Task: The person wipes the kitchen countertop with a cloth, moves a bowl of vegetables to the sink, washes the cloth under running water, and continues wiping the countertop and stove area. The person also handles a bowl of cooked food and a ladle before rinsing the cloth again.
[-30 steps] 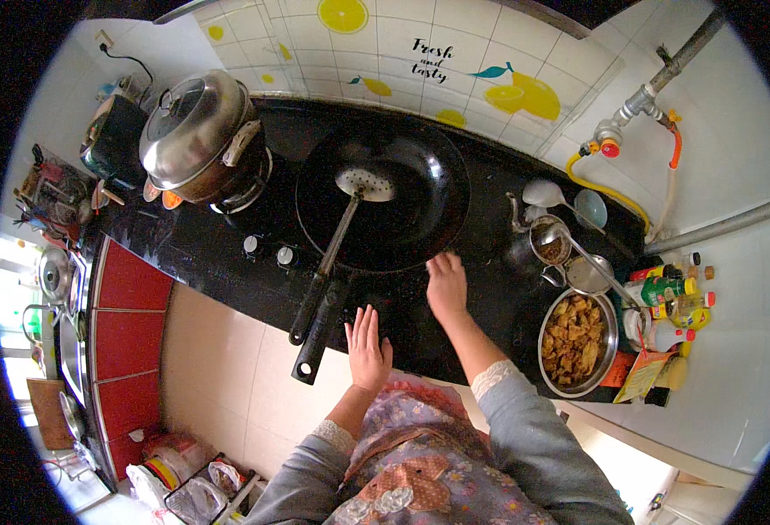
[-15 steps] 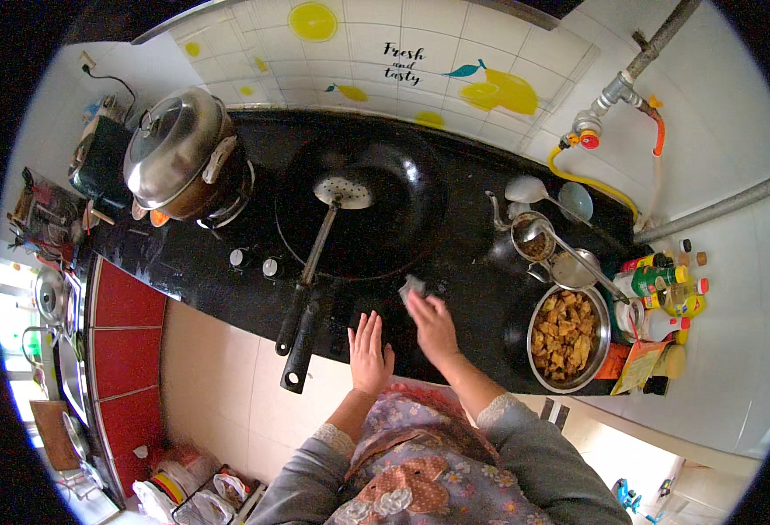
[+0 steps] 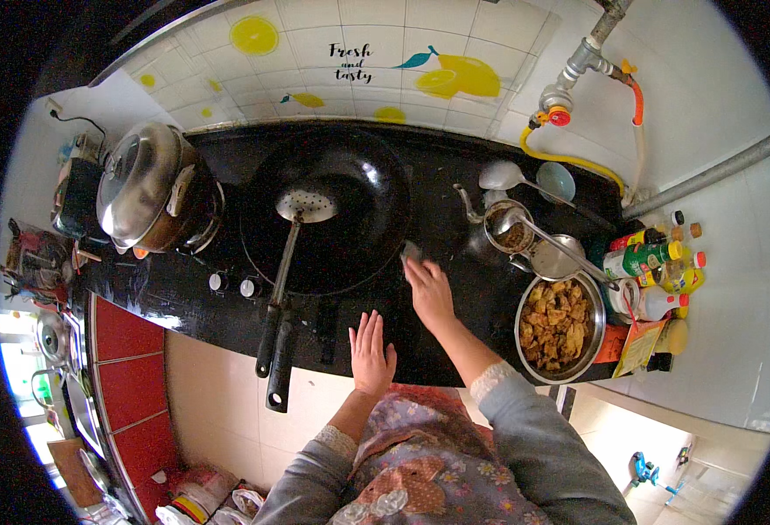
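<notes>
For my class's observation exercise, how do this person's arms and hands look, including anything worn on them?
The sleeves are grey, ending in pale, lacy cuffs. The left hand and right hand are ungloved, with no rings or bracelets visible.

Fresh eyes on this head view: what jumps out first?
Probably the big black wok mid-counter, with a perforated skimmer resting in it. Next, the metal bowl of browned food pieces on the right and the dome-lidded pot on the left. Then the right hand, its fingers at a small grey wad by the wok's lower-right rim.
</notes>
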Demonstrator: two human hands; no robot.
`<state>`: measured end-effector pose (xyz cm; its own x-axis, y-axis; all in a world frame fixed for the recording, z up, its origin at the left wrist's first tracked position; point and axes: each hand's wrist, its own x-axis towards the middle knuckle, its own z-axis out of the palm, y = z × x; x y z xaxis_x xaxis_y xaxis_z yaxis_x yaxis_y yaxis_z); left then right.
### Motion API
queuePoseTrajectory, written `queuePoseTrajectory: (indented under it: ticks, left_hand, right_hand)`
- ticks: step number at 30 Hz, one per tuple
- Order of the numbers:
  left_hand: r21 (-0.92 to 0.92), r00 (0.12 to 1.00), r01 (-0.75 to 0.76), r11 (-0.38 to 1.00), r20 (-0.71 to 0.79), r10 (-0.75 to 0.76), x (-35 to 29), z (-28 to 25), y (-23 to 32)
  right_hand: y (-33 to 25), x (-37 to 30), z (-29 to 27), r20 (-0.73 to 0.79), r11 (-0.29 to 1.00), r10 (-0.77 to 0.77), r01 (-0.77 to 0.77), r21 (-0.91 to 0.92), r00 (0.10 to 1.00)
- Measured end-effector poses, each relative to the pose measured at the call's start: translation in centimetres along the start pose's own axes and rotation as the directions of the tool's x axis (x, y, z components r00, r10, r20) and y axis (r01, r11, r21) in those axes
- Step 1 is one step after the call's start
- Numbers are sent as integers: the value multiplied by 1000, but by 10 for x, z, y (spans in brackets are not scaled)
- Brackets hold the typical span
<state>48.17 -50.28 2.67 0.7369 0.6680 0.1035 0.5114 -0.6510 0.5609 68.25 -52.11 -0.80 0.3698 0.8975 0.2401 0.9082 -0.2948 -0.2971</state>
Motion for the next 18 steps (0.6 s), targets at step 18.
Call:
queuePoseTrajectory:
  ticks: [18]
  left_hand:
    - [7, 999, -40, 999, 11, 40, 25, 13, 12]
  right_hand:
    - [-10, -36, -15, 2, 913, 148, -137, 384, 989]
